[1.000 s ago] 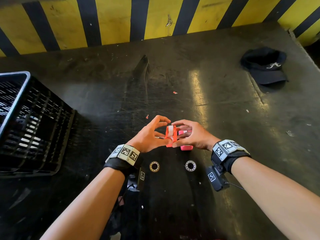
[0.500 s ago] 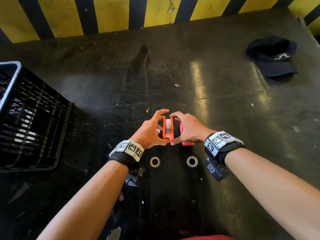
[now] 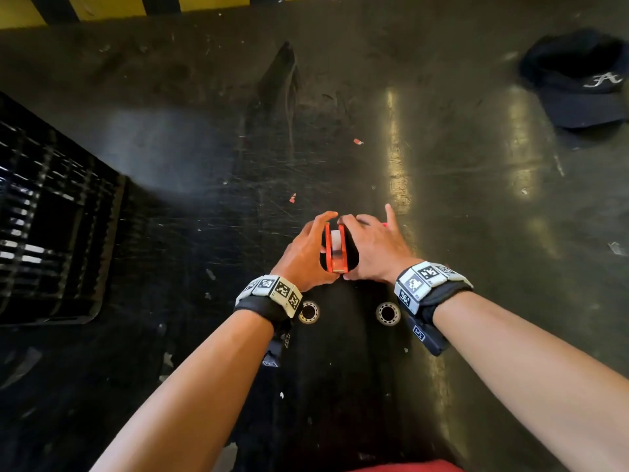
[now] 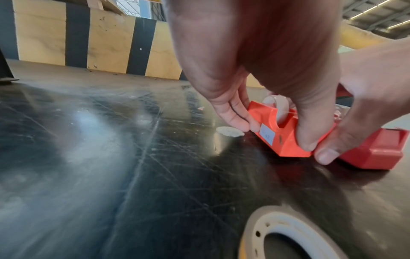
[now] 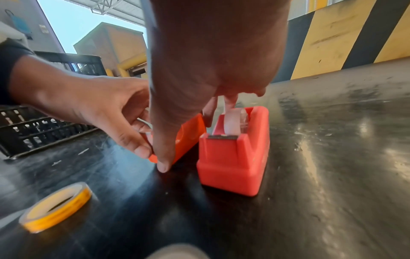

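Note:
Both hands hold an orange tape dispenser [image 3: 335, 248] with a whitish roll in it, low over the dark table and slightly tilted. My left hand [image 3: 323, 241] grips its left side, fingers [image 4: 235, 122] at the far end and thumb at the near end. My right hand [image 3: 350, 247] pinches it from the right, its thumb [image 5: 163, 166] at the near bottom corner and its fingers going down behind. A second red dispenser [image 5: 233, 157] stands on the table right beside it, mostly hidden under the right hand in the head view.
Two tape rolls [image 3: 308, 312] [image 3: 388, 314] lie flat near my wrists. A black slatted crate [image 3: 51, 233] stands at the left. A dark cap [image 3: 578, 83] lies far right. A yellow-and-black striped wall [image 3: 102, 5] closes the table's far edge.
Both hands have brought the orange dispenser down from above the table to its surface beside the red one. The right little finger now sticks out. The head view has tilted downward.

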A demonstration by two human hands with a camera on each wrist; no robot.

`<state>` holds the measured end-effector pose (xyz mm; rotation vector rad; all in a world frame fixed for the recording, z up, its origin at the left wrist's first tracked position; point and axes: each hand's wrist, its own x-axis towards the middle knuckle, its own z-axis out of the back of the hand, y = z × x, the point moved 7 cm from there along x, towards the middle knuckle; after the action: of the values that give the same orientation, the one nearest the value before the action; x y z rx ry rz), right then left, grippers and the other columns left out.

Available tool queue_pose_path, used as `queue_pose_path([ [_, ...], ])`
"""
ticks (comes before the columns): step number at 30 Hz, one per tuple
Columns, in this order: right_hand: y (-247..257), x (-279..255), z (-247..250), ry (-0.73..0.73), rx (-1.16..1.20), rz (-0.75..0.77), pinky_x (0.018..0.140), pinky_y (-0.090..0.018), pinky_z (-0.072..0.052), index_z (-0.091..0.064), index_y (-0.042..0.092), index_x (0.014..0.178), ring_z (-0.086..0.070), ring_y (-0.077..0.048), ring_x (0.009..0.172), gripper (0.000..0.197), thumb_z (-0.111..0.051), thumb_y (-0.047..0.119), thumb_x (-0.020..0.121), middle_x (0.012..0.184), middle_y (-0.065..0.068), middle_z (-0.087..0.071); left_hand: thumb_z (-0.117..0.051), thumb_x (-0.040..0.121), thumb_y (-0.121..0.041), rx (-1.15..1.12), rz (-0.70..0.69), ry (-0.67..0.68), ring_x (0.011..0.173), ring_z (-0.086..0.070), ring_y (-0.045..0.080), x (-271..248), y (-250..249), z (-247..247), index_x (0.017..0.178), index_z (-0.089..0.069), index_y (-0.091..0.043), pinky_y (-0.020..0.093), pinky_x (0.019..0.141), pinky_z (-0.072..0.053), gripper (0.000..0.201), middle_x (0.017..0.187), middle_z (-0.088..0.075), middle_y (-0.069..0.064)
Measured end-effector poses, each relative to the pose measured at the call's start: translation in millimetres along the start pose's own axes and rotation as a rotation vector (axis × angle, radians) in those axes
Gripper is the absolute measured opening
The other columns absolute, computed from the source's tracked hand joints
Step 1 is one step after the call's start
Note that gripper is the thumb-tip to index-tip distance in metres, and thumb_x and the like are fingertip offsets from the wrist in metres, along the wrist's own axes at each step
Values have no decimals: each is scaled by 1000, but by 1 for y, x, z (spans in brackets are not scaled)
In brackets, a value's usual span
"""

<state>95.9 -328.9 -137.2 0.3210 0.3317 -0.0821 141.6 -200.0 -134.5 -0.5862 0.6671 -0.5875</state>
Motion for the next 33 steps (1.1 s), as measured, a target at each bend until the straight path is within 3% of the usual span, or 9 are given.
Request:
queue_pose_path([
  [5, 3, -3, -7, -21, -16, 7, 124, -70, 5, -30, 20, 153, -32, -27, 155, 113, -89, 58, 64, 155, -6, -51, -93, 66, -19, 61, 9, 3, 142, -49, 33, -1, 3, -7, 160, -13, -32, 59, 115, -42, 124, 162, -33, 9],
  [9, -5, -5, -5, 18, -21, 42, 124, -69, 6, -16, 25, 164, -6, -27, 162, 131, -93, 56, 63, 174, -3, -17, -96, 63, -20, 92, 17, 32, 153, -34, 32, -3, 6, -6, 161, -1, -38, 59, 121, -35, 138, 169, -21, 6],
  [14, -54, -22, 8, 123, 110, -48, 128, -61, -10, 0, 37, 166, 0, -27, 162, 142, -95, 51, 62, 176, 1, -3, -98, 62, -22, 131, 59, 78, 152, -37, 32, -6, 11, 6, 160, 4, -42, 54, 122, -33, 144, 169, -28, 9],
  [18, -75, -35, -1, 160, 113, -99, 126, -59, -20, -4, 33, 166, -14, -26, 160, 141, -96, 47, 61, 175, 1, -12, -97, 64, -26, 166, 62, 84, 137, -56, 26, -4, 12, 8, 158, 9, -47, 54, 118, -41, 143, 157, -49, 9],
  [21, -74, -38, -7, 93, 132, -114, 125, -59, -22, -8, 32, 166, -25, -26, 157, 133, -94, 41, 66, 172, 1, -25, -95, 68, -26, 174, 51, 72, 134, -59, 25, -1, 10, 5, 158, 9, -46, 54, 116, -43, 139, 157, -50, 6],
  [24, -72, -39, -10, 80, 147, -140, 126, -60, -19, -8, 30, 166, -26, -27, 156, 128, -92, 38, 69, 169, -1, -30, -94, 69, -24, 174, 56, 65, 135, -58, 25, 0, 11, 4, 160, 7, -44, 52, 117, -43, 137, 155, -51, 8],
  [29, -71, -38, -4, 64, 185, -144, 125, -59, -21, -13, 29, 165, -33, -29, 153, 127, -92, 41, 66, 167, -2, -34, -98, 62, -29, 145, 43, 91, 146, -46, 27, -3, 8, 6, 161, 5, -41, 53, 121, -37, 143, 166, -33, 9],
  [31, -68, -38, 4, 22, 225, -128, 123, -55, -28, -15, 28, 163, -40, -30, 148, 128, -92, 43, 62, 164, -3, -38, -98, 62, -31, 128, 20, 87, 153, -35, 29, -4, 2, 14, 161, 4, -40, 53, 122, -34, 143, 169, -24, 9],
  [33, -61, -39, 17, -32, 286, -95, 117, -50, -36, -19, 26, 160, -48, -31, 138, 126, -92, 42, 59, 155, -7, -46, -96, 64, -31, 106, -28, 57, 151, -37, 29, -4, -12, 27, 162, -2, -39, 52, 121, -38, 136, 169, -24, 8],
])
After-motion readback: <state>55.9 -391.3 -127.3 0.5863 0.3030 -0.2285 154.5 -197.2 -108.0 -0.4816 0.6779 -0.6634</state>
